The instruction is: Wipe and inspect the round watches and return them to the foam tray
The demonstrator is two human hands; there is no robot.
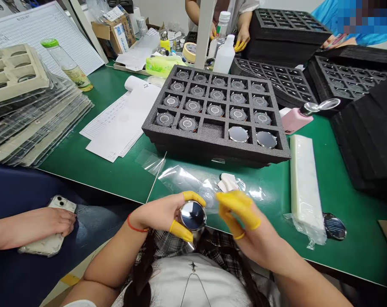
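Observation:
My left hand (163, 213) wears yellow finger cots on the thumb and a finger. It grips a round smartwatch case (193, 216) without a strap, its dark glossy face upward. My right hand (255, 236), also in yellow cots, is raised to the right of the watch with its fingers bent and apart. Nothing shows between them, though they are slightly blurred. Beyond the hands, a black foam tray (180, 133) holds rows of watch cases, most with backs up. Two in the front row, such as the watch (266, 139) at the corner, lie face up; one front pocket (212, 129) holds none.
Clear plastic film (180, 177) and a white cloth (228, 182) lie before the tray. At right are a wrapped white block (307, 183), a dark watch (334, 226) and a pink bottle (297, 119). A neighbour's hand (57, 219) rests on a phone at left.

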